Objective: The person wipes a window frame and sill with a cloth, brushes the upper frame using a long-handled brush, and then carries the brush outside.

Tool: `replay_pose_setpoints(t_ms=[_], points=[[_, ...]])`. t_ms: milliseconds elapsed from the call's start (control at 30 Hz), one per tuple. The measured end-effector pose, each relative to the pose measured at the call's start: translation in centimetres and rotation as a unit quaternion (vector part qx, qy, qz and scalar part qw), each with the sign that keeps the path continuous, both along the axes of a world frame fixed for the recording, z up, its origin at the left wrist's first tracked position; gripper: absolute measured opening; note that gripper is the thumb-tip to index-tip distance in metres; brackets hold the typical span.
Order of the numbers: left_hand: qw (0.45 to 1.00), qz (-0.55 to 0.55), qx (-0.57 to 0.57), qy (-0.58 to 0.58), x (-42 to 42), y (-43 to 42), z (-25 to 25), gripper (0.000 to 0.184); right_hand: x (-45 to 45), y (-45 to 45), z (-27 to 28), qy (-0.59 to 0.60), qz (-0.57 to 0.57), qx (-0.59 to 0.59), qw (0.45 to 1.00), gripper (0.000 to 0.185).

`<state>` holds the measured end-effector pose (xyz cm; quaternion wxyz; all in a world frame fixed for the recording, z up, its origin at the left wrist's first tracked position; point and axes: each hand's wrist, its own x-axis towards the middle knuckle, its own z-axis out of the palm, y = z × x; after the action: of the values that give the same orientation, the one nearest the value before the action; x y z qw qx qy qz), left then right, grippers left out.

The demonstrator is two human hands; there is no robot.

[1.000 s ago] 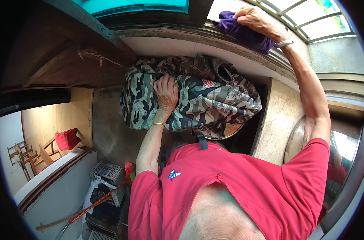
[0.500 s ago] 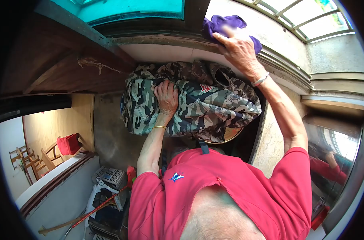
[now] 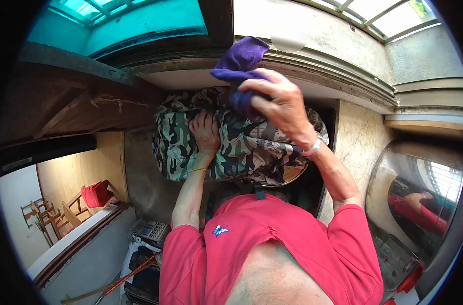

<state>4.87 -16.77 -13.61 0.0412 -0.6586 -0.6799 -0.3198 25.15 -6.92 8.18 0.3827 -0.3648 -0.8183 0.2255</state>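
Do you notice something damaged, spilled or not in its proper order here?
Yes: pale, frayed strands straggle across the dark brown wooden panel at left, looking like loose leftover fibre. The long, greyish, grooved window track looks stained, perhaps only grimy. No spill is visible.

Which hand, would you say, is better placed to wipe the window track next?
Probably the right hand: it holds the purple cloth near the window track, while the left hand rests on the camouflage fabric.
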Motion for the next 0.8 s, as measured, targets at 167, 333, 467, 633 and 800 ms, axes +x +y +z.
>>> replay_pose_setpoints(t_ms=[167, 333, 467, 633, 800], points=[[1.000, -0.010, 0.013, -0.006, -0.1, -0.1, 0.1, 0.029, 10.0, 2.1, 4.1, 0.146, -0.241, -0.108, 0.953, 0.022], [1.000, -0.008, 0.020, -0.004, -0.3, -0.3, 0.0, 0.029, 14.6, 6.4, 0.3, -0.294, -0.351, -0.002, 0.889, 0.038], [1.000, -0.006, 0.019, -0.008, -0.2, -0.2, -0.1, 0.029, 10.0, 8.5, -0.1, -0.275, -0.227, -0.028, 0.934, 0.031], [1.000, -0.009, 0.022, -0.007, -0.3, -0.1, -0.3, 0.029, -2.2, 10.8, -1.0, -0.265, -0.185, 0.050, 0.945, 0.034], [1.000, -0.006, 0.026, -0.002, -0.2, 0.0, -0.6, 0.028, -4.7, 6.7, -0.9, -0.105, -0.152, 0.092, 0.978, 0.022]])
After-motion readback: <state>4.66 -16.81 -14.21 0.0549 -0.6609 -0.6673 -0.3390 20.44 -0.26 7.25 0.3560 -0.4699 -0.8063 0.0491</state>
